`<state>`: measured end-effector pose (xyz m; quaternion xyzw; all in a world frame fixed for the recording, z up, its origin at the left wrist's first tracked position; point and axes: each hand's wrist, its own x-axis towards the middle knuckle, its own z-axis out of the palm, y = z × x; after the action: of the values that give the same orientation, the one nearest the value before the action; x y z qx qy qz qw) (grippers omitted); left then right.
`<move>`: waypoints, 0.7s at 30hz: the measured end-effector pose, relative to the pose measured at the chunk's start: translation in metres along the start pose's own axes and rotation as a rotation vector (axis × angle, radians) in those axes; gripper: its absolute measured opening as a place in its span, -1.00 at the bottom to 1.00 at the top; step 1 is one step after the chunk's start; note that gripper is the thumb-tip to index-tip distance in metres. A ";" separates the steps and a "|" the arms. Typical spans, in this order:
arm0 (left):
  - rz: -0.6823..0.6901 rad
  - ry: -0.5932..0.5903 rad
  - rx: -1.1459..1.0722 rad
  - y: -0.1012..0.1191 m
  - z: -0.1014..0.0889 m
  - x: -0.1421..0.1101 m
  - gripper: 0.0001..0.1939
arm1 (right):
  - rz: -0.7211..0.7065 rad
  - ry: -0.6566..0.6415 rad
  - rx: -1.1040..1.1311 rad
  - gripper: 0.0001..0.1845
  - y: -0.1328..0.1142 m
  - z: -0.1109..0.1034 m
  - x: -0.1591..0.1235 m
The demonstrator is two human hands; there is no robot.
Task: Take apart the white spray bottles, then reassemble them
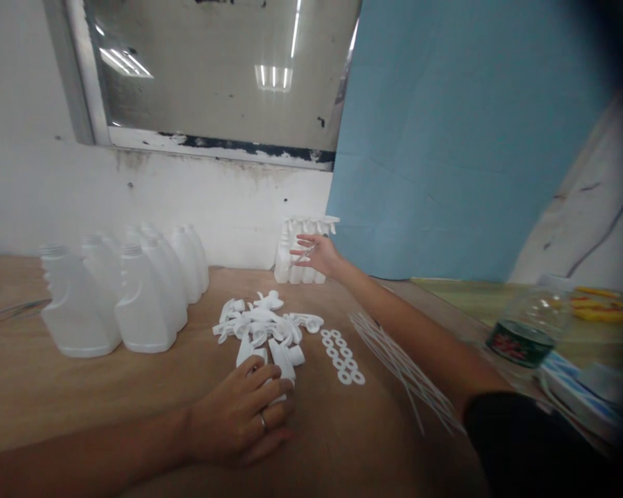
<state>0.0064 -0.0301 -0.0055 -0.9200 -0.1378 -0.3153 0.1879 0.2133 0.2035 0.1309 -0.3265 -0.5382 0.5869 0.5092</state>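
My left hand (pixel 246 413), with a ring on one finger, is curled over a white trigger spray head (pixel 284 361) at the near side of a loose pile of spray heads (pixel 262 324). The fingers hide part of what lies under them. My right hand (pixel 319 254) reaches far forward, fingers spread, in front of a row of white spray bottles (pixel 305 268) with trigger heads, standing against the wall. Whether it touches them I cannot tell. White ring washers (pixel 342 356) lie in rows right of the pile. Beside them, thin white tubes (pixel 402 366) lie under my right forearm.
Several white bottles without heads (pixel 145 311) stand upright at the left. On the right are a clear plastic bottle with a green label (pixel 524 339) and a blue-and-white box (pixel 576 387). A blue curtain (pixel 446 138) hangs behind the wooden table (pixel 202 366).
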 end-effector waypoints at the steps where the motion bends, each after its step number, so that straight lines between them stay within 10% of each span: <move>1: -0.006 -0.003 -0.018 0.000 -0.002 0.000 -0.79 | 0.009 0.026 0.053 -0.81 0.002 0.005 0.014; 10: -0.192 -0.014 -0.043 -0.026 -0.023 0.007 -0.77 | -0.025 0.005 0.415 -0.87 0.002 0.033 0.057; 21: -0.953 0.401 -0.541 -0.124 -0.031 0.047 -0.47 | -0.221 -0.636 0.285 -0.59 -0.048 0.076 -0.060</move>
<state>-0.0201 0.0733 0.0795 -0.6941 -0.4130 -0.5569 -0.1938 0.1710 0.1189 0.1833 0.0067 -0.6147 0.6696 0.4169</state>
